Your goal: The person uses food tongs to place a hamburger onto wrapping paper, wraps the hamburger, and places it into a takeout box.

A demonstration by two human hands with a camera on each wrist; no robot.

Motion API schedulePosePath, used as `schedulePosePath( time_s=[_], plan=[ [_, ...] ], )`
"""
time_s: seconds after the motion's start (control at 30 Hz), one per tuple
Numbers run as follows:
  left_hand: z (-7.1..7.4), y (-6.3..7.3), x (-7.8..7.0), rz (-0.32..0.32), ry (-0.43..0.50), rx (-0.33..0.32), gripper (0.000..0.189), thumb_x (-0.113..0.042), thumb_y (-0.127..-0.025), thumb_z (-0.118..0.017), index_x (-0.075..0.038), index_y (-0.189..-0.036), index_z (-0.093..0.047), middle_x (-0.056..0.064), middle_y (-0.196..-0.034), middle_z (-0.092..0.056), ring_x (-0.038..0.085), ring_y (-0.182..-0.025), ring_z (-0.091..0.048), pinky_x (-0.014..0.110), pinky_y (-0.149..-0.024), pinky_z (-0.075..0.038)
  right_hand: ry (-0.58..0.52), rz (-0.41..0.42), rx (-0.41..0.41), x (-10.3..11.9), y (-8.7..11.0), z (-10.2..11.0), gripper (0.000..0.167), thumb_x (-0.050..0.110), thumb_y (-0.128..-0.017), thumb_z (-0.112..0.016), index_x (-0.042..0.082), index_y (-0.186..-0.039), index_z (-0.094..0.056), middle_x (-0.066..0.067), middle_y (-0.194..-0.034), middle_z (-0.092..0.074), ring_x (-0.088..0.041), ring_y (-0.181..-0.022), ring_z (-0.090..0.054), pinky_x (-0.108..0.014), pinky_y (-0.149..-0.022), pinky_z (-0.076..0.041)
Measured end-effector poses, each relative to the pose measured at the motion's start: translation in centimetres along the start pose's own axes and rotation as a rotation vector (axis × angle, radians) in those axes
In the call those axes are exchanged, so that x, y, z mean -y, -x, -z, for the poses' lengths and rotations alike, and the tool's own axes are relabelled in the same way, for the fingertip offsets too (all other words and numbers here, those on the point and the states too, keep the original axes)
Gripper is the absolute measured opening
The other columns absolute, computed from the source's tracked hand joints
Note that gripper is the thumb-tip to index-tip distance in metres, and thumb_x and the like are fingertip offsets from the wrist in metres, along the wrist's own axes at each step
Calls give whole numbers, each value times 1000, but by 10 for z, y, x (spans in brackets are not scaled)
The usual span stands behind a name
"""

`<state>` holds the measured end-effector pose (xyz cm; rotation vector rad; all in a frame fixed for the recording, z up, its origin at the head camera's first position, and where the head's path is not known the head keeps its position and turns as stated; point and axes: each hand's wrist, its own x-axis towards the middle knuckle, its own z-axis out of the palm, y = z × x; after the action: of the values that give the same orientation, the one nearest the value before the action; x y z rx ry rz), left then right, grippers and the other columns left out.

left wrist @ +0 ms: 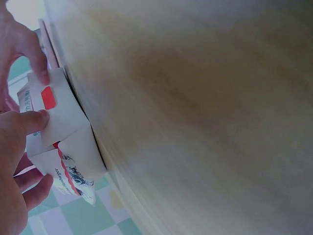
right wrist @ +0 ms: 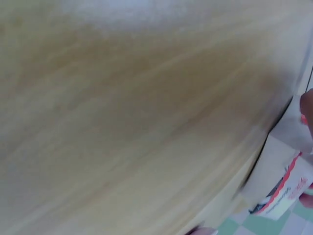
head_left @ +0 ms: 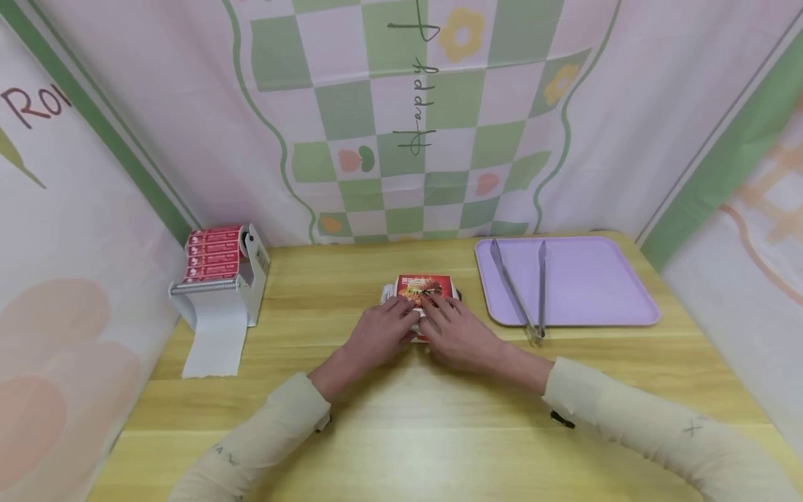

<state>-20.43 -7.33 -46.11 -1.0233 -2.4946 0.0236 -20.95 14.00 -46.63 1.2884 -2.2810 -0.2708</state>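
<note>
A burger box [head_left: 409, 281], white with a red printed lid, lies closed-looking on the wooden table in front of me. My left hand [head_left: 383, 329] holds its left side, fingers over the lid. From the other side my right hand [head_left: 461, 333] grips it the same way. In the left wrist view, the left thumb is on the box's white front flap [left wrist: 66, 112], beside a red patch, and the other fingers curl by its side. The right thumb touches that flap too. Much of the lid is hidden under the fingers.
A lilac tray [head_left: 602, 279] lies at the right, with metal tongs [head_left: 517, 293] spread across its left part and hanging over its front edge. To the left stands a white dispenser [head_left: 254, 286] with a red-printed roll [head_left: 213, 254] and a white strip [head_left: 216, 335] hanging out. Printed cloth surrounds the table.
</note>
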Motion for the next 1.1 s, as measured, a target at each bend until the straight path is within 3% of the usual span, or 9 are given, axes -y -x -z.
schedulePosePath(
  time_s=[0.13,0.33,0.47,0.63,0.77,0.83,0.9,1.0,1.1],
  plan=[
    [1,0,1,4,9,-19,28,-36,-90,-74,-17,-110,-67,1,-114,-69,17,-106,-65,28,-74,-60,58,-24,-1,5,-6,-3,49,49,-84,-72,10,-111,-58,-18,-129,-61,-39,-119,-58,-52,-94,-53],
    [1,-2,2,3,27,-21,30,-37,-91,-72,-18,-114,-67,0,-117,-69,17,-108,-64,29,-78,-60,121,-32,-43,10,-12,-3,37,36,-87,-66,6,-104,-53,-20,-121,-63,-43,-111,-63,-50,-89,-56],
    [2,-3,3,3,16,-6,30,-37,-91,-73,-19,-114,-67,0,-117,-68,17,-108,-63,29,-78,-60,157,-3,-73,8,-10,-2,32,33,-90,-60,6,-105,-53,-22,-120,-65,-44,-110,-65,-49,-88,-58],
    [1,-2,0,-6,-19,14,26,-37,-92,-72,-20,-111,-67,1,-116,-67,18,-107,-62,29,-77,-60,142,21,-95,7,-5,-3,39,37,-87,-65,8,-111,-55,-22,-123,-65,-44,-112,-65,-50,-90,-58],
    [1,-2,-3,-9,-61,33,29,-39,-92,-71,-20,-112,-66,1,-115,-67,18,-105,-63,28,-75,-59,153,48,-114,7,-3,-5,23,25,-100,-42,9,-112,-54,-22,-124,-65,-44,-112,-65,-50,-92,-57],
    [1,-2,-5,-4,-83,38,30,-40,-91,-72,-20,-113,-65,1,-114,-67,18,-104,-62,28,-72,-59,157,60,-122,7,-1,-7,31,18,-104,-25,9,-112,-54,-22,-125,-65,-44,-112,-65,-50,-93,-57],
    [0,-3,-6,0,-102,42,30,-41,-90,-72,-22,-112,-65,-1,-112,-66,17,-103,-61,26,-69,-58,148,70,-132,7,1,-9,35,17,-104,-20,9,-111,-53,-23,-125,-64,-45,-112,-65,-50,-94,-56],
    [-2,-2,-8,-6,-113,46,28,-39,-90,-72,-22,-111,-66,-1,-111,-66,17,-102,-61,27,-68,-58,133,83,-128,7,5,-11,23,24,-101,-39,9,-112,-52,-25,-127,-63,-45,-115,-63,-50,-97,-55],
    [-4,-3,-7,-10,-116,47,26,-36,-91,-71,-22,-112,-66,0,-113,-66,18,-105,-60,28,-72,-59,112,75,-103,6,8,-12,34,33,-91,-59,10,-115,-53,-26,-131,-61,-46,-119,-60,-51,-102,-51]
  ],
)
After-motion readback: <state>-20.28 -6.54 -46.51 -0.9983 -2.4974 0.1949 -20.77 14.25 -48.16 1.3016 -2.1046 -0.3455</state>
